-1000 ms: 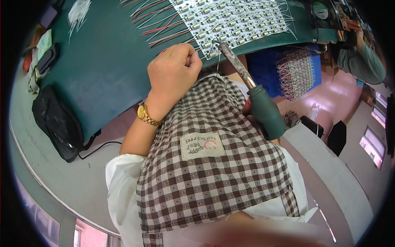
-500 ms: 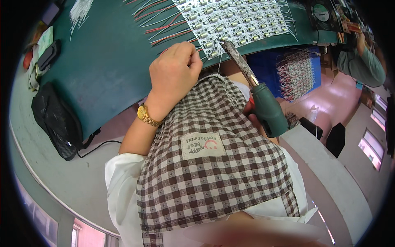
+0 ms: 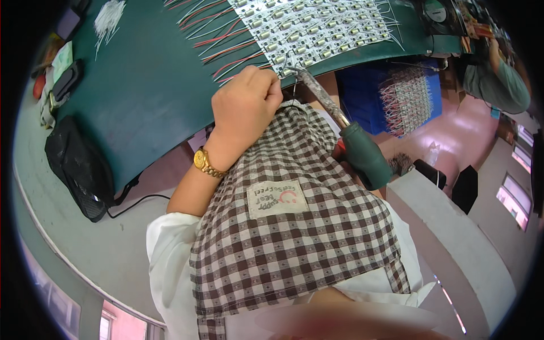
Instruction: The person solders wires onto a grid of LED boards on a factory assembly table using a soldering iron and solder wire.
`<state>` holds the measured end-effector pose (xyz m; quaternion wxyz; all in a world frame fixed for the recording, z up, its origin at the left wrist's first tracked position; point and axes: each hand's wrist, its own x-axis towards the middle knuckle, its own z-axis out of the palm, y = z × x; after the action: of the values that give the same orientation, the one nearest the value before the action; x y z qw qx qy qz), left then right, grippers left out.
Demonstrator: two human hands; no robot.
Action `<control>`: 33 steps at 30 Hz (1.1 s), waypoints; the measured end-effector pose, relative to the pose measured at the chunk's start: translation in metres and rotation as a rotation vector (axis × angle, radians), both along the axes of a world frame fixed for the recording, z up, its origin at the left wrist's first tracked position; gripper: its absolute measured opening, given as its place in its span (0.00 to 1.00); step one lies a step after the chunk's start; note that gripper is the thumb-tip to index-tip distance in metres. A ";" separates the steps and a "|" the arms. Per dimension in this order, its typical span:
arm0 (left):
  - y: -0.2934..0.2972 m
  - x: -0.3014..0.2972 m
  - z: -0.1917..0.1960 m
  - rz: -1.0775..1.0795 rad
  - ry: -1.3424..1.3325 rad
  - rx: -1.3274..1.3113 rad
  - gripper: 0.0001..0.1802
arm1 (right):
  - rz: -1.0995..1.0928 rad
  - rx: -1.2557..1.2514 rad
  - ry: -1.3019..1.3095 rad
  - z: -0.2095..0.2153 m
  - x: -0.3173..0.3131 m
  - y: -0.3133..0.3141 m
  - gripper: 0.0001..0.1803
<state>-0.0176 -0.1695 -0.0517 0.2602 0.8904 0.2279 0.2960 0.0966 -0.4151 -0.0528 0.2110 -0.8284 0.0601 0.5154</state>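
My left hand (image 3: pixel 245 107) is a closed fist at the front edge of the green mat (image 3: pixel 147 90), pinching a thin wire (image 3: pixel 294 85) that rises to the tip of a soldering iron (image 3: pixel 362 154). The iron has a green handle and a metal shaft, and its tip touches the near edge of a white panel of small LED boards (image 3: pixel 317 28). My right hand (image 3: pixel 339 147) grips the handle but is almost wholly hidden behind my brown checked apron (image 3: pixel 294 226). A gold watch (image 3: pixel 204 163) is on my left wrist.
Red and white wire leads (image 3: pixel 226 39) fan out left of the panel. A black pouch (image 3: pixel 76 170) with a cable lies at the left. A blue bin of wired strips (image 3: pixel 408 96) stands below the bench. Another person (image 3: pixel 493 79) works at the top right.
The soldering iron's tip has shifted slightly left and down onto the panel's near edge. My left fist has stayed in nearly the same place.
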 end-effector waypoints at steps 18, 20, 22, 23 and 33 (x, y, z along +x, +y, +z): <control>0.001 -0.001 -0.001 0.020 -0.043 -0.055 0.06 | 0.764 1.142 -0.938 -0.012 -0.007 -0.010 0.17; 0.000 -0.001 -0.001 0.019 -0.052 -0.041 0.06 | 0.506 1.144 -0.483 -0.026 -0.010 -0.028 0.17; -0.001 -0.001 -0.003 0.019 -0.055 -0.035 0.06 | 0.618 1.148 -0.716 -0.006 -0.009 -0.004 0.17; -0.001 -0.001 -0.003 0.019 -0.059 -0.028 0.05 | 0.730 1.138 -0.952 0.000 -0.009 0.004 0.18; 0.001 -0.001 -0.004 0.009 -0.091 0.011 0.05 | 0.470 1.078 -0.801 -0.031 -0.014 -0.027 0.14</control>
<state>-0.0181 -0.1689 -0.0558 0.2640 0.8764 0.2181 0.3387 0.0826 -0.4424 -0.0838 0.4807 -0.7253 -0.4658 0.1610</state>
